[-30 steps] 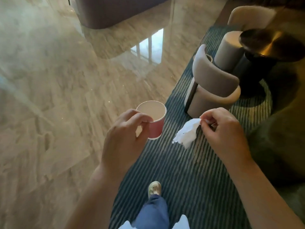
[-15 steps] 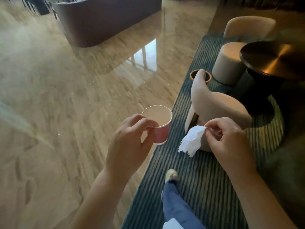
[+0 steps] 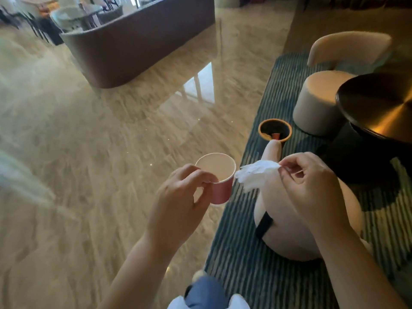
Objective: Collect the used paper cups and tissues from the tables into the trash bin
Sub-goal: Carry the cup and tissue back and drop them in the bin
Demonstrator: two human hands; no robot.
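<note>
Pink cup (image 3: 220, 194) pinched by left hand (image 3: 178, 204), tissue (image 3: 254, 176) by right hand (image 3: 312, 186); chair (image 3: 268, 206) overlaps bin (image 3: 260, 130).

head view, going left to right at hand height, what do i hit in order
left hand → pink paper cup → white tissue → right hand

Marble floor (image 3: 111, 152), striped rug (image 3: 245, 275) on it, bearing orange-rimmed bin (image 3: 260, 130), near chair (image 3: 278, 219), far chair (image 3: 318, 103), round table (image 3: 379, 101)
</note>
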